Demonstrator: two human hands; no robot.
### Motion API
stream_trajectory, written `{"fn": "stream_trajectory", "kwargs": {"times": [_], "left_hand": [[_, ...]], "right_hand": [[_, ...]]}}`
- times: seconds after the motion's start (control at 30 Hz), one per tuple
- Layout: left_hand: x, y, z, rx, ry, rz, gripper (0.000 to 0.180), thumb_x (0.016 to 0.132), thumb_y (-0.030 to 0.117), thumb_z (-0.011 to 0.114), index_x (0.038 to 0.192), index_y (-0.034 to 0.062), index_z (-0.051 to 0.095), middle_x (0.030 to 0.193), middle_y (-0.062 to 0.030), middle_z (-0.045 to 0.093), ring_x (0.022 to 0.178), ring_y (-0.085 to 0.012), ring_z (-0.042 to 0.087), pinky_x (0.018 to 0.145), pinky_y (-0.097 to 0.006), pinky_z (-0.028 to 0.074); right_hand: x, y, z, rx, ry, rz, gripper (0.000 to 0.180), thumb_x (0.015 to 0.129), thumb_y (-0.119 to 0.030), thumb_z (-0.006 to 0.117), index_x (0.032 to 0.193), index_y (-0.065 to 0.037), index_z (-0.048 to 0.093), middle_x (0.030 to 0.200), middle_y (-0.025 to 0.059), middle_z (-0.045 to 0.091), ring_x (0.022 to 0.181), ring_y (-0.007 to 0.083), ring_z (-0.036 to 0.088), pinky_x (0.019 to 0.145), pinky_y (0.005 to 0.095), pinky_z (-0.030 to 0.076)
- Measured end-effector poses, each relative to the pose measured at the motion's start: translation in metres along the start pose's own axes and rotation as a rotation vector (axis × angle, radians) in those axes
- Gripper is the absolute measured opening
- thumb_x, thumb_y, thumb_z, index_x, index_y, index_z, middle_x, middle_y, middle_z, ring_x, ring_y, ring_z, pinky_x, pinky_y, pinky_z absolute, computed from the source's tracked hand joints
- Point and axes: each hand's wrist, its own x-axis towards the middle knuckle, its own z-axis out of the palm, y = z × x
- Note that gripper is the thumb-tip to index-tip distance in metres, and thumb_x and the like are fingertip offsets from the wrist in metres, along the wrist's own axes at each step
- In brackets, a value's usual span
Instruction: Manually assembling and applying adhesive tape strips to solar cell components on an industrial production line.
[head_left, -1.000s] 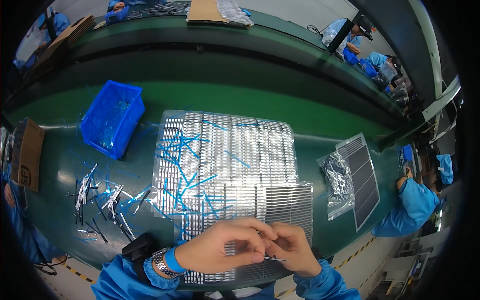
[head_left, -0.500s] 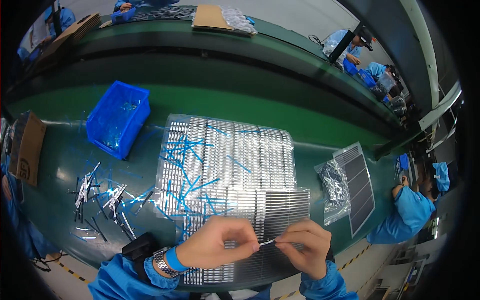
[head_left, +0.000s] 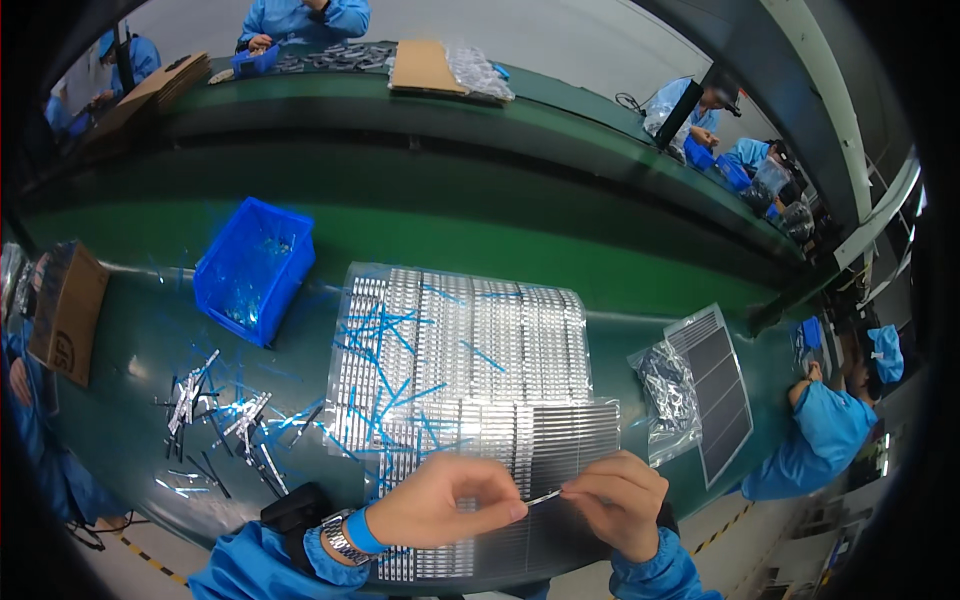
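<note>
A thin silvery strip (head_left: 543,498) is stretched between my hands, low in front of me. My left hand (head_left: 445,502), with a blue band and a metal watch at the wrist, pinches its left end between thumb and fingertip. The right end is pinched by my right hand (head_left: 620,500). Beneath them lie sheets carrying rows of small silvery strips (head_left: 490,340); a partly bare sheet with dark lines (head_left: 575,445) is nearest my right hand. Narrow blue film strips (head_left: 385,350) are scattered over the left part of the sheets.
At the left are a blue bin (head_left: 255,270), loose silver and black strips (head_left: 230,425) and a cardboard box (head_left: 70,315). On the right, a plastic bag of strips (head_left: 665,395) overlaps a dark panelled sheet (head_left: 718,390). Co-workers in blue (head_left: 825,430) sit nearby; a raised shelf (head_left: 350,130) crosses behind.
The view has tilted upward, so the table's contents appear lower in the picture. Both hands keep their pinch on the silvery strip, which now slants up a little more to the right.
</note>
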Motion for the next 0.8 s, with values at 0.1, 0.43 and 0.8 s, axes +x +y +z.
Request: {"fn": "stream_trajectory", "kwargs": {"times": [0.1,0.43,0.8], "left_hand": [[-0.003,0.015,-0.002,0.122,0.108,0.021,0.009,0.094,0.005,0.073,0.098,-0.0034,0.073,0.094,-0.0094,0.075,0.088,-0.0124,0.071,0.082,-0.027,0.057],[-0.071,0.120,-0.009,1.124,1.029,1.122,0.015,0.080,0.005,0.079,0.093,-0.0004,0.074,0.088,-0.0175,0.074,0.085,-0.0288,0.073,0.075,-0.032,0.057],[-0.051,0.122,-0.046,1.488,1.105,0.448,0.031,0.089,0.002,0.064,0.119,-0.0012,0.070,0.125,-0.0203,0.070,0.131,-0.0423,0.056,0.111,-0.050,0.041]], "right_hand": [[-0.003,0.009,-0.003,0.003,0.026,0.017,0.020,0.068,-0.003,0.088,0.085,-0.008,0.078,0.083,0.0048,0.071,0.070,0.0198,0.067,0.061,0.0307,0.053],[-0.012,0.015,-0.021,0.037,0.251,0.200,0.014,0.076,-0.011,0.082,0.077,-0.004,0.071,0.074,0.0073,0.068,0.067,0.0205,0.063,0.062,0.0302,0.048],[-0.016,-0.011,-0.004,0.290,0.061,0.281,0.012,0.076,-0.005,0.084,0.084,-0.003,0.074,0.082,0.0083,0.071,0.068,0.0181,0.067,0.061,0.0284,0.053]]}}
